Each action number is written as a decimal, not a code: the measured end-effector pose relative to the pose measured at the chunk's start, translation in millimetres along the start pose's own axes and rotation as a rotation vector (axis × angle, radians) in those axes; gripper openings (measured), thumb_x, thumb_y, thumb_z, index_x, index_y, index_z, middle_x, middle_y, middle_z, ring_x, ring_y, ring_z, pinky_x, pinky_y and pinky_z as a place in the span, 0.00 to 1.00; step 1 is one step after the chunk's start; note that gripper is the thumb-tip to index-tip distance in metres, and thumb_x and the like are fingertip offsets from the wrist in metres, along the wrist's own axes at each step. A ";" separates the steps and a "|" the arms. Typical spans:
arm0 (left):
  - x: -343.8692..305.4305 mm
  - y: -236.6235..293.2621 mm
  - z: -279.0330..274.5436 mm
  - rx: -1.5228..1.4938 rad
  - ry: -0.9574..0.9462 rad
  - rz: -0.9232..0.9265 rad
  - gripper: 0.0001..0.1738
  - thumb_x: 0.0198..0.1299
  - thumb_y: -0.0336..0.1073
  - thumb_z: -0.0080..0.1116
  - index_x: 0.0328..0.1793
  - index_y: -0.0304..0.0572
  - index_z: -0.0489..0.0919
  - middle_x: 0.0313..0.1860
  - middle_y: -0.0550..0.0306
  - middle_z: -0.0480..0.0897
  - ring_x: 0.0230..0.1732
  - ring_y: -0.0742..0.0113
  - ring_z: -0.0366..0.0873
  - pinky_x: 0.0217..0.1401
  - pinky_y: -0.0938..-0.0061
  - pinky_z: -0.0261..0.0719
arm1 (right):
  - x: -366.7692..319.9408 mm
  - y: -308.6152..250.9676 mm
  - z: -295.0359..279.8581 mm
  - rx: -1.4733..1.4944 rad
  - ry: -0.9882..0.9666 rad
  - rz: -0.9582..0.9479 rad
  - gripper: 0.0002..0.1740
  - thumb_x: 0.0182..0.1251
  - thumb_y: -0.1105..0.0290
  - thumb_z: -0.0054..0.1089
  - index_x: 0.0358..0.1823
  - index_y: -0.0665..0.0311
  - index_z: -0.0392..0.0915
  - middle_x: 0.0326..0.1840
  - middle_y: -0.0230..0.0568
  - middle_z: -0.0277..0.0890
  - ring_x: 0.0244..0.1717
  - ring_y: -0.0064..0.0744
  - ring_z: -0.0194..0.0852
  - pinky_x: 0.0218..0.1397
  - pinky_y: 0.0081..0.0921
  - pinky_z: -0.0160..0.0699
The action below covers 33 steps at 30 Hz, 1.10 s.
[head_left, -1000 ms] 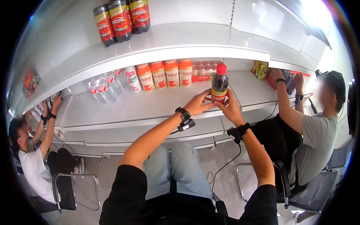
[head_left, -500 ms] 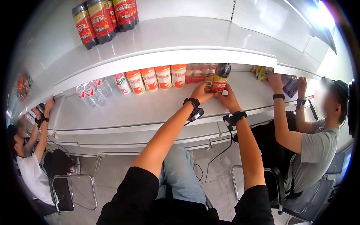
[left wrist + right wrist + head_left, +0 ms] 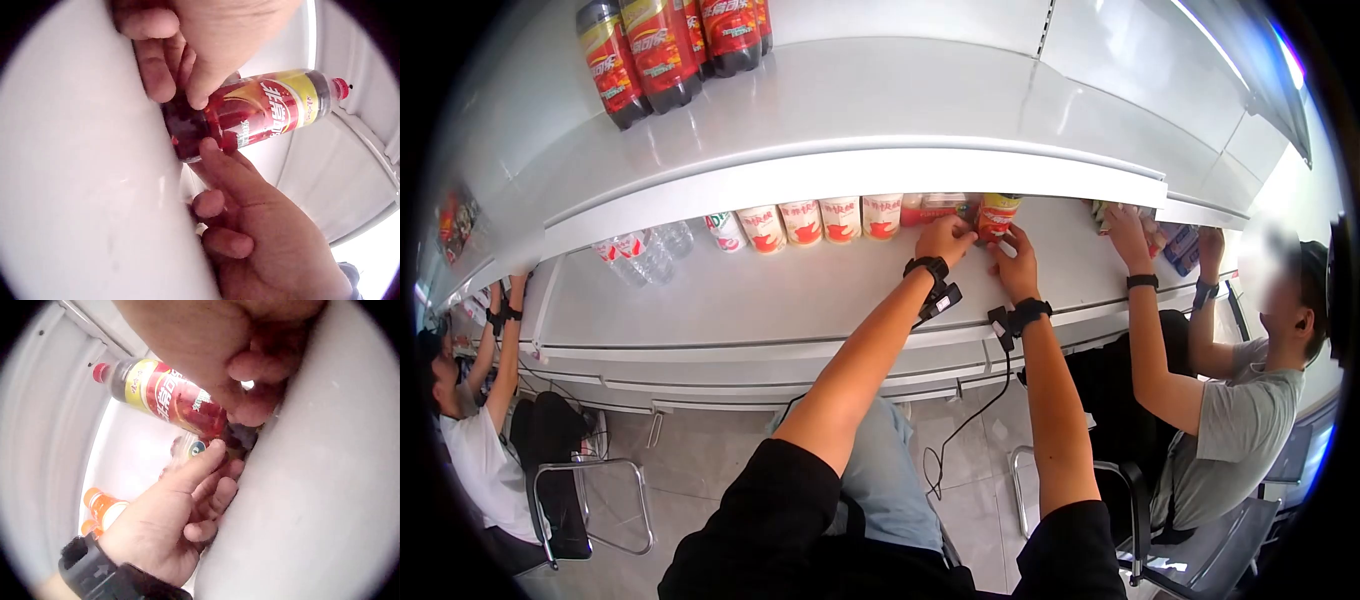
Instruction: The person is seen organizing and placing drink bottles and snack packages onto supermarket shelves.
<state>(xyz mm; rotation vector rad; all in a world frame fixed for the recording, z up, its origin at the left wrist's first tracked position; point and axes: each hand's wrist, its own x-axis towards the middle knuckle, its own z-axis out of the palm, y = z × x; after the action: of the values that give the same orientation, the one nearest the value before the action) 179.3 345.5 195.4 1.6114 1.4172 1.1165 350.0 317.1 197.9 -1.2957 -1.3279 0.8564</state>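
A cola bottle (image 3: 997, 216) with a red cap and a red and yellow label stands on the lower shelf (image 3: 830, 295); in the head view the board above hides its top. My left hand (image 3: 946, 243) holds the dark base from the left, thumb against it and fingers curled. From the right, my right hand (image 3: 1016, 268) grips the base too. In the left wrist view the whole bottle (image 3: 265, 109) shows, its foot at the shelf surface between both thumbs. The right wrist view has the bottle (image 3: 164, 395) and the left hand (image 3: 156, 525) below it.
White bottles (image 3: 800, 222) with red pictures, a red pack (image 3: 927, 212) and clear water bottles (image 3: 640, 258) line the lower shelf. Larger cola bottles (image 3: 662, 55) stand on the upper shelf (image 3: 850, 100), whose front edge overhangs my hands. Seated people (image 3: 1240, 400) work on both sides.
The bottle has moved back and down, from in front of the upper shelf's edge to beneath it, with both hands following. The view has shifted as well.
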 end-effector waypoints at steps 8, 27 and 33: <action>-8.3 -32.6 4.6 -0.065 -0.062 0.262 0.26 0.57 0.44 0.67 0.61 0.43 0.76 0.54 0.46 0.83 0.52 0.54 0.83 0.55 0.61 0.81 | -1.1 14.4 0.7 0.007 0.075 -0.050 0.28 0.64 0.71 0.67 0.65 0.64 0.70 0.56 0.44 0.79 0.29 0.26 0.77 0.25 0.21 0.76; -216.6 213.7 -418.5 -0.285 0.233 0.468 0.18 0.69 0.37 0.57 0.61 0.37 0.76 0.53 0.56 0.82 0.53 0.69 0.80 0.56 0.73 0.78 | -202.6 -384.8 133.5 0.317 -0.662 -0.521 0.23 0.69 0.72 0.59 0.64 0.66 0.70 0.60 0.36 0.72 0.41 0.20 0.73 0.39 0.20 0.71; -157.1 202.7 -431.5 -0.125 0.296 0.424 0.29 0.66 0.36 0.60 0.71 0.36 0.69 0.65 0.48 0.76 0.63 0.62 0.76 0.60 0.68 0.77 | -111.6 -431.6 222.2 0.383 -0.474 -0.340 0.30 0.67 0.66 0.61 0.69 0.64 0.63 0.56 0.35 0.75 0.48 0.24 0.74 0.43 0.27 0.72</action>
<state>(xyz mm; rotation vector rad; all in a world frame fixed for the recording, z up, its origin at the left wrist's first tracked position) -147.7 145.9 519.8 1.7559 1.1771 1.7127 23.3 177.1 546.8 -0.5629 -1.5926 1.1467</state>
